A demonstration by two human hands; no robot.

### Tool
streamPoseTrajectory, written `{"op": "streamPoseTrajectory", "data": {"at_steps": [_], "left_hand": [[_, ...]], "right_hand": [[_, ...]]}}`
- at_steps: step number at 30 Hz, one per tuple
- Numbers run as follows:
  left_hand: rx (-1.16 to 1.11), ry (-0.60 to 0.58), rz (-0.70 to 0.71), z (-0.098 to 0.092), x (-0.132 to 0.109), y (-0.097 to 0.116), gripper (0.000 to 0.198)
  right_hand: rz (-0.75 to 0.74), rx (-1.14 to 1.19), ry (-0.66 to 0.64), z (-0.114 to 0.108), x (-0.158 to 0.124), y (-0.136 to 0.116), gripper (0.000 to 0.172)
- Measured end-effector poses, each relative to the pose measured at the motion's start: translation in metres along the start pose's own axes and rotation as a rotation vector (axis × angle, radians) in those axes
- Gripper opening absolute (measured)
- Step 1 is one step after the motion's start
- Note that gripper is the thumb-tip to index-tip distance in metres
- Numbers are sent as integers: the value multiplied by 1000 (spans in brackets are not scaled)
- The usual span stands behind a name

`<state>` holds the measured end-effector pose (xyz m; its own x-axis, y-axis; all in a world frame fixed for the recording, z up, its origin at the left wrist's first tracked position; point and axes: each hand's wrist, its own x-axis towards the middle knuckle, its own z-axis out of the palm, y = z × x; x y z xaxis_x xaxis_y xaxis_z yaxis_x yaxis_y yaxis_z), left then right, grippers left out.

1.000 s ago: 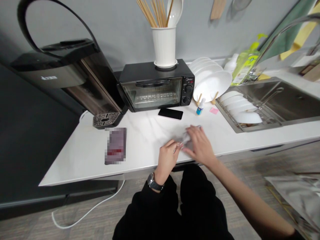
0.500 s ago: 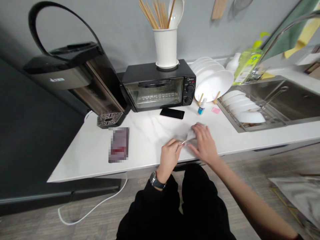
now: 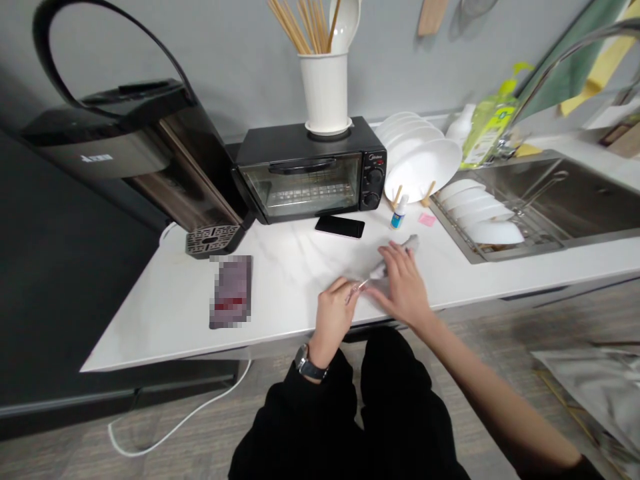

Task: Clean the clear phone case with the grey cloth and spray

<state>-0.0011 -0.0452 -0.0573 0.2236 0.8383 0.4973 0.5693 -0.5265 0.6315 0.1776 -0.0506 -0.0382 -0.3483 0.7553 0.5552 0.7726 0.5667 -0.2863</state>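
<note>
"Head view: what is being held?"

"The left hand is pinching a thin shiny item near the front edge of the countertop; I cannot tell what it is. The right hand is lying over a pale cloth just beside it; whether it is gripping or only pressing, I cannot tell."

"What is changing?"

"Compared with half a second ago, the cloth is showing more of its length, now reaching past the right hand on the far side and slanting toward the sink. The left hand is keeping its hold."

"Meaning what for the work?"

"I'd judge the cloth is being shifted while the item is being steadied; nothing is looking finished."

"And farther out?"

"A spray bottle is standing beyond the cloth, a pink slip is lying beside it, and a phone is lying before the toaster oven."
</note>
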Motion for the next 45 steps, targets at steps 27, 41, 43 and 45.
{"op": "streamPoseTrajectory", "data": {"at_steps": [27, 41, 43, 45], "left_hand": [[-11, 12, -29, 1, 0, 1, 16], [-482, 100, -339, 8, 15, 27, 25], [-460, 35, -353, 9, 12, 25, 17], [-429, -6, -309, 5, 8, 21, 11]], "right_hand": [[19, 13, 0, -5, -2, 12, 58], [436, 636, 359, 11, 11, 7, 48], [462, 624, 410, 12, 16, 3, 53], [489, 611, 488, 5, 23, 4, 57]]}}
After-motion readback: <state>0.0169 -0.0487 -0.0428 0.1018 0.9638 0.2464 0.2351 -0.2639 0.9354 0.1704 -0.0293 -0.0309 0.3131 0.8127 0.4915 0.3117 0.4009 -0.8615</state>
